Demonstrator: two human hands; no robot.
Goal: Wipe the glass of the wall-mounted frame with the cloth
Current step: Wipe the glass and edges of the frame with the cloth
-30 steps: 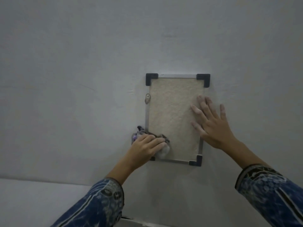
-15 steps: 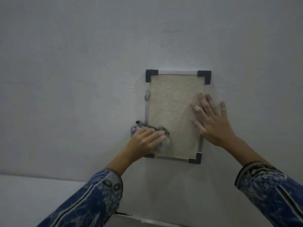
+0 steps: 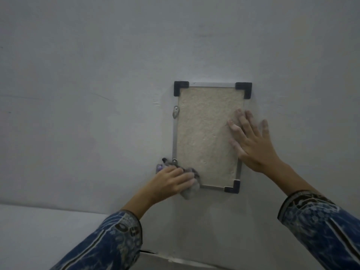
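1. The frame (image 3: 209, 133) hangs on the wall (image 3: 97, 94): thin metal edges, black corner caps, speckled beige panel.
2. At its seven o'clock corner, the left hand (image 3: 171, 182) presses the crumpled grey cloth (image 3: 191, 189), fingers curled over it.
3. The right hand (image 3: 251, 143) lies flat at three o'clock, fingers spread.

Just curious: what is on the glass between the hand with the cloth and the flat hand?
Nothing: in the head view only bare textured glass lies between the left hand with the cloth and the right hand.
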